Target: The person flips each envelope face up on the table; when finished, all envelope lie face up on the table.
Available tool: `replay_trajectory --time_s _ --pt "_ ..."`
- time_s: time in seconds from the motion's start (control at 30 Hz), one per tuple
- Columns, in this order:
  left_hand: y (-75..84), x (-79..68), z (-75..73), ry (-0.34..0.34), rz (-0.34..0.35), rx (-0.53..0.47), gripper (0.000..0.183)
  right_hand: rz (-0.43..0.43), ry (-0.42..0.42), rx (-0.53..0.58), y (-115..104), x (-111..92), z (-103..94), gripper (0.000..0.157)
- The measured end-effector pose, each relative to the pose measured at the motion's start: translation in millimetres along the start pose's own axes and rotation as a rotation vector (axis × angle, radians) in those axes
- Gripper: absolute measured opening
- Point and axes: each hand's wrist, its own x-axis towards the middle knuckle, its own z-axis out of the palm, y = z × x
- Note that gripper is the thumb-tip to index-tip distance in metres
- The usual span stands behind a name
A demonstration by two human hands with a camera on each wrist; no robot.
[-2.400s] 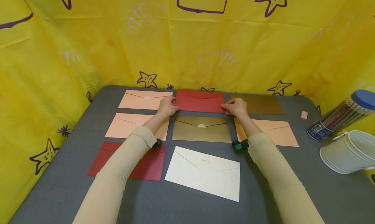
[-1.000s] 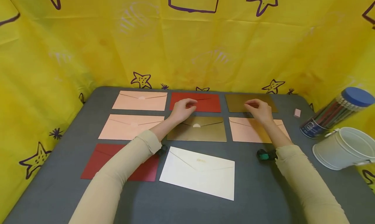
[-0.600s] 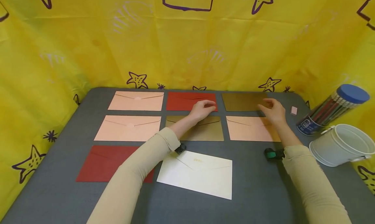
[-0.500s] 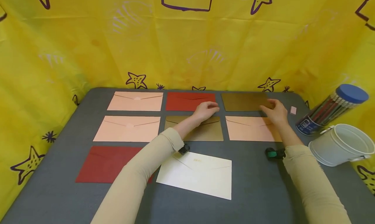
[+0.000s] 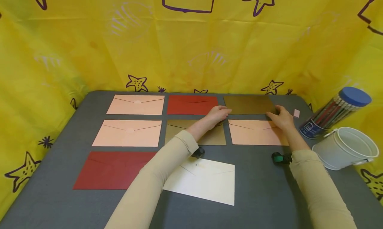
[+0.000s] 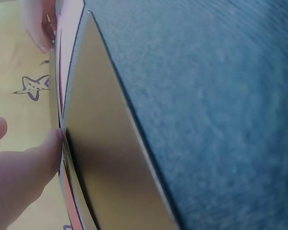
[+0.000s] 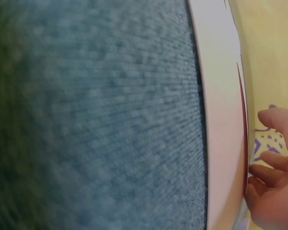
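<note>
My left hand (image 5: pixel 217 116) reaches over the middle gold envelope (image 5: pixel 195 136), its fingertips at the near left corner of the dark gold envelope (image 5: pixel 248 105) in the back row. At that envelope's right end is my right hand (image 5: pixel 282 118), thumb and fingers spread apart around its corner. In the left wrist view, the left thumb (image 6: pixel 50 148) stands apart from a fingertip; the right wrist view has the right fingers (image 7: pixel 273 177) loosely bent. Just left lies a red envelope (image 5: pixel 191 105). A pink envelope (image 5: pixel 254 132) lies in front, partly under the right hand.
Two pink envelopes, back (image 5: pixel 136 107) and middle (image 5: pixel 127 136), lie at left. A dark red envelope (image 5: pixel 110 172) and a tilted white envelope (image 5: pixel 206 184) are in front. At right stand a pencil tub (image 5: pixel 329 116), a white bucket (image 5: pixel 341 152) and a small pink eraser (image 5: pixel 296 113).
Both hands have left the red envelope's ends and moved right to the dark gold envelope. The left hand came across last. The head view has shifted slightly right.
</note>
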Motion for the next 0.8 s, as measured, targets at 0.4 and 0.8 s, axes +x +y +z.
replay_trajectory --time_s 0.4,0.8 --pt "0.7 5.8 3.5 -0.010 -0.041 -0.137 0.055 0.049 0.042 0.219 -1.1 -0.5 2.5 0.066" --pt "-0.8 3.9 4.9 0.048 -0.020 -0.193 0.045 0.085 0.107 0.326 2.0 -2.6 -2.1 0.055"
